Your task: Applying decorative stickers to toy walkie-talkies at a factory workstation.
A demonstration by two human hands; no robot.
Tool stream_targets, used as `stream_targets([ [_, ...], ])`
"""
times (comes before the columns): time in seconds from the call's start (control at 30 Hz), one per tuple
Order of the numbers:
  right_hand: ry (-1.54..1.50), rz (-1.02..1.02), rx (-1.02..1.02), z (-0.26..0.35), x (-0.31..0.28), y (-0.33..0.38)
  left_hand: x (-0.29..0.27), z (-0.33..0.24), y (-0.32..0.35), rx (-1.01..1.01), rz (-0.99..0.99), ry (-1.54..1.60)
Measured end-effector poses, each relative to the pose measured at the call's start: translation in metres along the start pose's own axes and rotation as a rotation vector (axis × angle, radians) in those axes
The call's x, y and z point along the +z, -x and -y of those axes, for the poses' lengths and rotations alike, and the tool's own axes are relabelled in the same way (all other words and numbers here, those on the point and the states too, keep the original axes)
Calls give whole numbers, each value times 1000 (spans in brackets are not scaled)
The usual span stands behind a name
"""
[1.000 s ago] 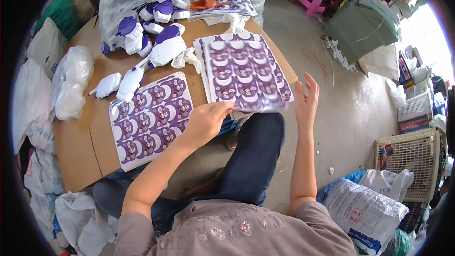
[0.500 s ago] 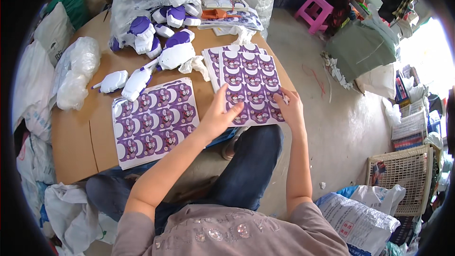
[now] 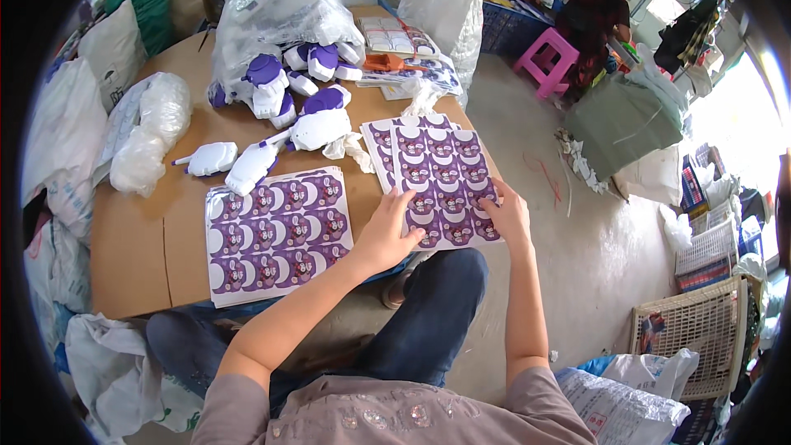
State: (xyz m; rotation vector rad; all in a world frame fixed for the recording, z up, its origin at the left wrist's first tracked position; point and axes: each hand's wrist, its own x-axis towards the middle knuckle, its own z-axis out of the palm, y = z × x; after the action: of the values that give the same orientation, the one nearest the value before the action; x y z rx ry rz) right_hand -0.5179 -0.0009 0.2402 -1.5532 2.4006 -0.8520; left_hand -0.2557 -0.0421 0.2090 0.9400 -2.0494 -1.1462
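At the cardboard worktop's (image 3: 132, 255) near right corner, the left hand (image 3: 386, 231) and right hand (image 3: 509, 216) are lying spread on a purple sticker sheet (image 3: 437, 173).

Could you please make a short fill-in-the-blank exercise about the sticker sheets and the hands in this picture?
1. Both hands rest on the sticker sheet that lies to the ____ of the other sheet.
2. The stickers are mostly ____ in colour.
3. The left hand and the right hand touch the sheet's ____ edge.

Missing words: right; purple; near
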Motion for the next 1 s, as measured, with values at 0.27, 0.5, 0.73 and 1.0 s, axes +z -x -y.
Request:
stream_targets([
  [0.27,-297,-361,-10,22,-49,11,-55,-20,4,84,9,-115],
  [0.5,-489,-54,-162,72,-137,73,-119,-100,4,480,-482,-148],
  [0.73,-117,-191,-522,105,-79,74,-125,-78,10,-136,-26,379],
  [1.0,-296,-243,-694,149,4,84,-91,-45,57,-169,-29,503],
])
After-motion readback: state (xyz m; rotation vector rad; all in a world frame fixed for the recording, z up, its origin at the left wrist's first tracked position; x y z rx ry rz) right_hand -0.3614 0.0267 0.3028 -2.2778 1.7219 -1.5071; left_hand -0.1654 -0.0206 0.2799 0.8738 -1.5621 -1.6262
